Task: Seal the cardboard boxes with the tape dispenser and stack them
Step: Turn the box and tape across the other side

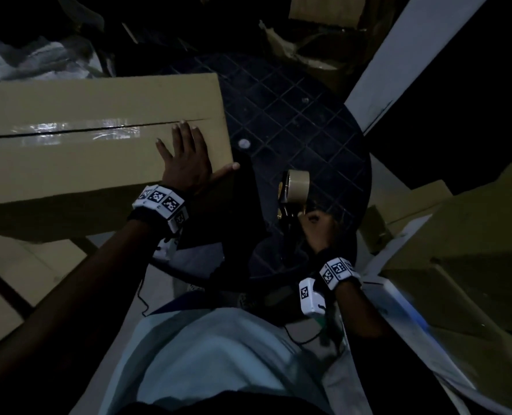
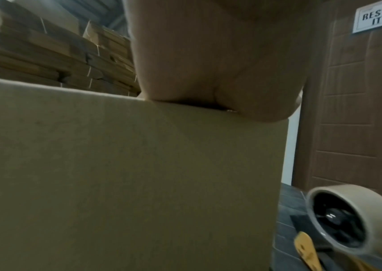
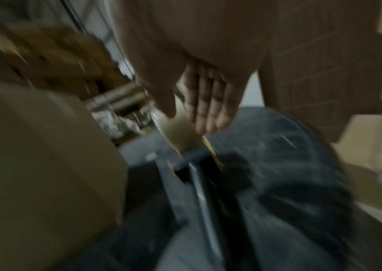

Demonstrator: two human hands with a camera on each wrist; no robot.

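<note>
A large cardboard box (image 1: 83,145) lies on a dark round table (image 1: 293,115). Shiny clear tape (image 1: 68,133) covers most of its top seam, but the seam's right end is bare. My left hand (image 1: 185,157) rests flat on the box top near that right end, fingers spread and thumb out over the corner. In the left wrist view the palm (image 2: 220,64) presses on the box's (image 2: 115,174) top edge. The tape dispenser (image 1: 295,187) with a tan roll stands on the table right of the box. My right hand (image 1: 319,227) is at its handle. In the blurred right wrist view the fingers (image 3: 208,102) are straight beside the roll (image 3: 180,135), not wrapped round it.
More cardboard boxes (image 1: 473,235) stand at the right, and flat cardboard (image 1: 9,280) lies at the lower left. Stacks of folded cartons (image 2: 46,55) rise behind the box. A brown door with a sign (image 2: 380,16) is to the right. Crumpled plastic (image 1: 24,55) lies at the far left.
</note>
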